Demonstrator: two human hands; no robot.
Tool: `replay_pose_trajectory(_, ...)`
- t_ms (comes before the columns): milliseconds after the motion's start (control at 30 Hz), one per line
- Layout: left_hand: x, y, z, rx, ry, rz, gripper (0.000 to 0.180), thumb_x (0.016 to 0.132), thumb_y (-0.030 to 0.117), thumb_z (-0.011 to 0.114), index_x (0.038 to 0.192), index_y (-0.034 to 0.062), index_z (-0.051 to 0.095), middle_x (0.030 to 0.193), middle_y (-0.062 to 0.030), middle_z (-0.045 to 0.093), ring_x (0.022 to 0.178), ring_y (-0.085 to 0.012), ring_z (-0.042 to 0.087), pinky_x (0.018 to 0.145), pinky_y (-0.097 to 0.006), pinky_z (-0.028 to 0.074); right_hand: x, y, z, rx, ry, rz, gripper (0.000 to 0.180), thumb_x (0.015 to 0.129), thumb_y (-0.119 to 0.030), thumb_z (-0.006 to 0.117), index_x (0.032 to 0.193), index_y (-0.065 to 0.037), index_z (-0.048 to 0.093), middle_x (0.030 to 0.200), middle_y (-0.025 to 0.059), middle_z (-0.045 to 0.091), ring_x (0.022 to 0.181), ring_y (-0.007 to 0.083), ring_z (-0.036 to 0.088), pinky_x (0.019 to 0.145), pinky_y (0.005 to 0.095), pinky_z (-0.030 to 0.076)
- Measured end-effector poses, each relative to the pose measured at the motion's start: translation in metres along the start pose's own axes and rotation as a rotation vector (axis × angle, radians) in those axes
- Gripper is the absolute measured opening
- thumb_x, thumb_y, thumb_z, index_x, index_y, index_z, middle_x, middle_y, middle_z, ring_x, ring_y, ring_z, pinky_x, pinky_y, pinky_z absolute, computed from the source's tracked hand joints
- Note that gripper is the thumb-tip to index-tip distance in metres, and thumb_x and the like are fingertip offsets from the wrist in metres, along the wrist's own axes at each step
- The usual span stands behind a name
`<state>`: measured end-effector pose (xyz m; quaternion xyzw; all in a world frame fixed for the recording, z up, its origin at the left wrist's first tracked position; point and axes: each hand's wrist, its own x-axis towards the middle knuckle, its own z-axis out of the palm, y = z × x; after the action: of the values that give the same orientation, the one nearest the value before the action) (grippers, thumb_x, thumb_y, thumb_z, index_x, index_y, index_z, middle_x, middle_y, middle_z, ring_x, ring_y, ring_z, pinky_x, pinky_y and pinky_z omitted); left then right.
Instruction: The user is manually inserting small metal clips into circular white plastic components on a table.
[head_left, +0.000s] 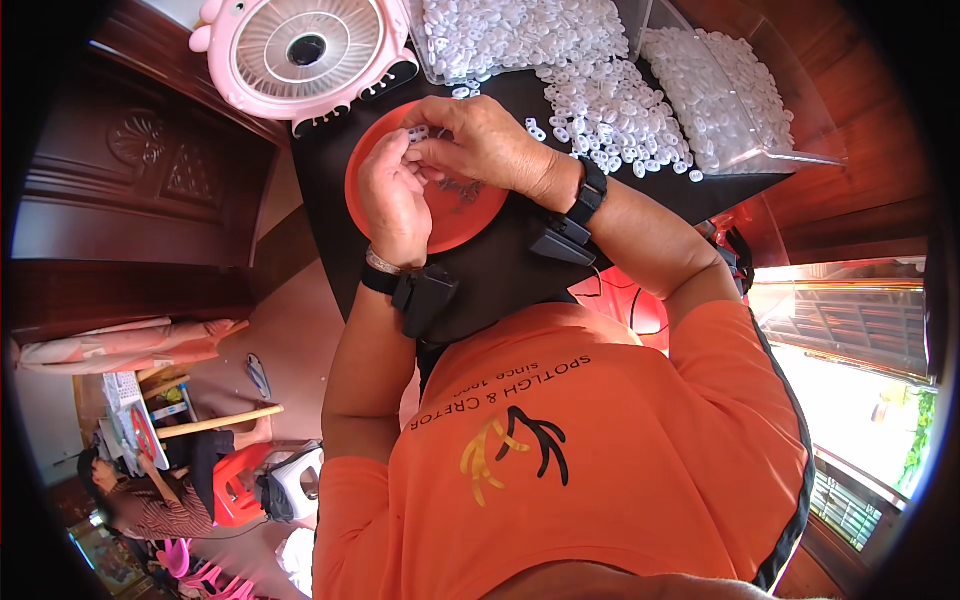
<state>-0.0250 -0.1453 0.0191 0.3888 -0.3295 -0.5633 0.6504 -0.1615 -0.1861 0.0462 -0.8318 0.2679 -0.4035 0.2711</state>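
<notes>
My left hand and my right hand meet over a round red-orange plate. Between their fingertips is a small white plastic piece with dark holes, pinched by both. My curled fingers hide part of it, and I cannot make out whether something smaller is held with it. Small dark, thin bits lie in the plate below my right hand. To the right of the hands, a loose heap of similar white pieces spreads over the black tabletop.
Two clear bins full of white pieces, a back bin and a right bin, flank the heap. A pink fan stands at the back left. Farther left, a person sits near a red stool.
</notes>
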Motion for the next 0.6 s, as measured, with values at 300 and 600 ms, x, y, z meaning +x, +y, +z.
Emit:
replay_pose_trajectory(300,-0.003,0.003,0.005,-0.002,0.031,0.080,0.021,0.087,0.018,0.051,0.087,-0.0011,0.060,0.073,-0.0071,0.061,0.059,-0.0138,0.055,0.054,-0.024,0.044,0.002,-0.002,-0.002,-0.053,0.011,-0.070,0.022,0.082,-0.018,0.066,0.096,-0.003,0.060,0.077,0.0115,0.065,0.068,0.0256,0.066,0.060,0.0318,0.052)
replay_pose_trajectory(600,-0.012,0.004,0.016,-0.070,0.076,0.205,0.021,0.090,0.018,0.047,0.085,0.0020,0.059,0.074,-0.0040,0.060,0.060,-0.0117,0.054,0.054,-0.023,0.041,0.001,-0.008,-0.005,-0.037,0.102,-0.205,0.019,0.078,-0.017,0.068,0.092,-0.006,0.062,0.076,0.0113,0.065,0.069,0.0277,0.066,0.062,0.0336,0.052)
